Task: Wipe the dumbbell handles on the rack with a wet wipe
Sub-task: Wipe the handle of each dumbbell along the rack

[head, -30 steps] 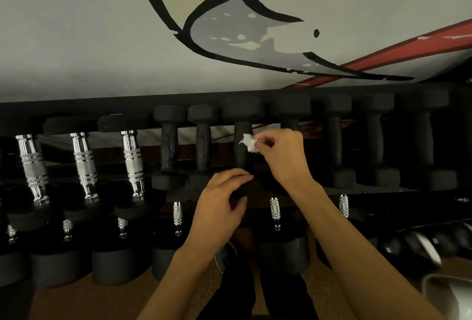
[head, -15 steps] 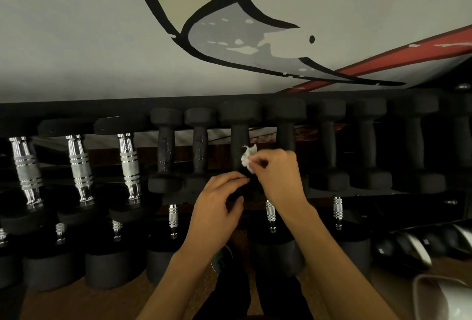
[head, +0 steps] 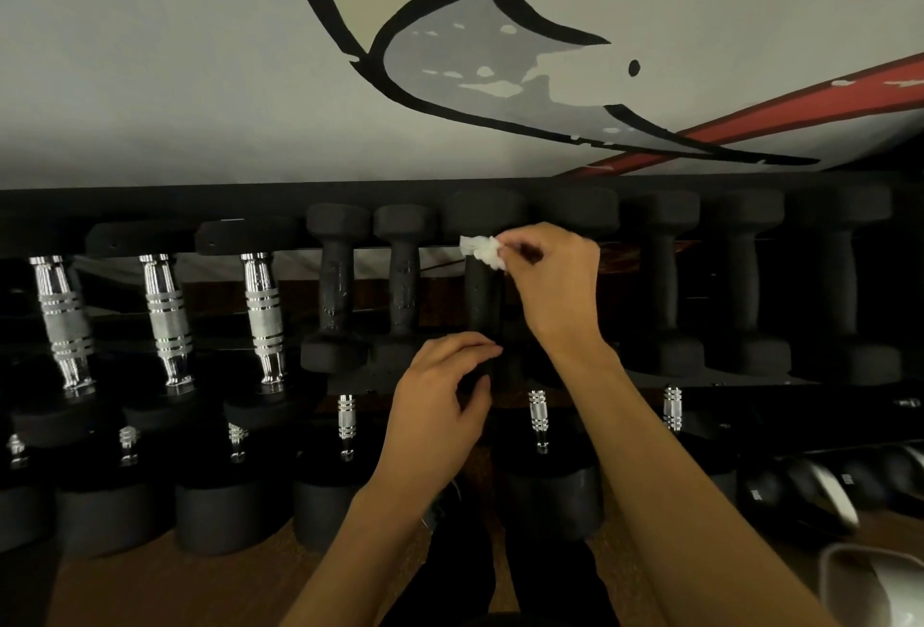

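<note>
On the left of the long black steel rack point(head: 150, 199), three dumbbells with shiny knurled chrome handles point(head: 264, 316) lie with their handles running near to far, and a lower tier of larger black dumbbells with short chrome grips point(head: 346, 419) sits nearer in the scene. Right of the chrome ones come two small matte-black rubber-coated dumbbells point(head: 336, 296), whose handles look scuffed; whether they have been wiped cannot be told. Next right is the black rubber-coated dumbbell in hand point(head: 482, 299): the left hand point(head: 437, 414) is curled around its near head, fingers closed on it, apparently steadying it against rolling. At the far end of that same handle, just below the far head, lies the small crumpled white wet wipe point(head: 482, 249), pinched between the thumb and fingertips of the right hand point(head: 552, 289), which is closed on the wipe and presses it to the handle. The step in hand looks like the wiping of this third black handle, with the wipe at the far end of its stroke. The next move would call for drawing the wipe toward the near head along the handle with steady pressure, perhaps working round the sides, while the left hand keeps the dumbbell steady. Further right, a row of similar black dumbbells point(head: 745, 286) probably awaits its turn, so the task seems well short of done
</note>
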`<state>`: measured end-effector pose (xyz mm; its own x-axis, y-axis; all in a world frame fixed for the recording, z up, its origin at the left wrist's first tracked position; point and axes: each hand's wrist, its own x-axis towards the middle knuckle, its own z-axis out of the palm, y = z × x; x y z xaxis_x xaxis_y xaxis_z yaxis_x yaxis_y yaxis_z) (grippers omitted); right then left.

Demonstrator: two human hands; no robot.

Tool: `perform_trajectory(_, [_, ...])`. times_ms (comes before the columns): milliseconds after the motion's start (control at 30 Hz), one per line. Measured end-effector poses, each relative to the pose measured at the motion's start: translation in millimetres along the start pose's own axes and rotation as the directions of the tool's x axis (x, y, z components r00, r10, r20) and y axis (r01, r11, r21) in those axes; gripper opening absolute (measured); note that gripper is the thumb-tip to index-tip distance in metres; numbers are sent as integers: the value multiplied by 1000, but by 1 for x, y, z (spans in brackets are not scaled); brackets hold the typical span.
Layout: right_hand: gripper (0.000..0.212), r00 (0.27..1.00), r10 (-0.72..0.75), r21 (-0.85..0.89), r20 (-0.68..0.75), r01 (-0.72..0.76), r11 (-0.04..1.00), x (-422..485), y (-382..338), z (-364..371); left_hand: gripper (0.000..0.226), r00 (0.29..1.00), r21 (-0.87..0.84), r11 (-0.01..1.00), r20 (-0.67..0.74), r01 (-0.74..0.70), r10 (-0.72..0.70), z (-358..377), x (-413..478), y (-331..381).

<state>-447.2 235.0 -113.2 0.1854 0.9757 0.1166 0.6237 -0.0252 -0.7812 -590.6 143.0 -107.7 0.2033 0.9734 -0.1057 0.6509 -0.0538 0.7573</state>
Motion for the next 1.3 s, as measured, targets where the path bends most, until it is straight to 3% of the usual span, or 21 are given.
perform_trajectory(167, [12,997,-68,-29,32,69,997,-22,6,5,35,995,-132,990,-89,43,-55,-7,10,2])
perform_trajectory(300, [15,968,-94,-51,231,108,993,-48,11,-4,40,993,-185,982,-102,36,-56,-8,16,1])
perform_trajectory(567, [27,899,74,206,431,-178,962,-53,7,-33,26,996,-70,998,-89,5,-11,1,36,-9])
perform_trajectory(667, [29,920,171,379,353,-308,873,-52,10,-29,21,992,-32,999,-123,-20,16,-4,52,-8])
perform_trajectory(767, [26,929,276,487,246,-365,794,-51,13,-23,22,966,-52,998,-260,-19,5,-10,77,-4])
perform_trajectory(900, [27,940,241,426,239,-325,844,-57,9,-19,17,937,-83,996,-344,35,-62,-10,98,-2])
perform_trajectory(1133, [26,948,218,401,231,-297,867,-59,10,-19,10,989,166,986,-145,-6,30,-11,65,-19])
perform_trajectory(1300, [25,954,200,360,222,-272,892,-60,10,-17,16,997,114,991,41,-65,61,-15,43,-33])
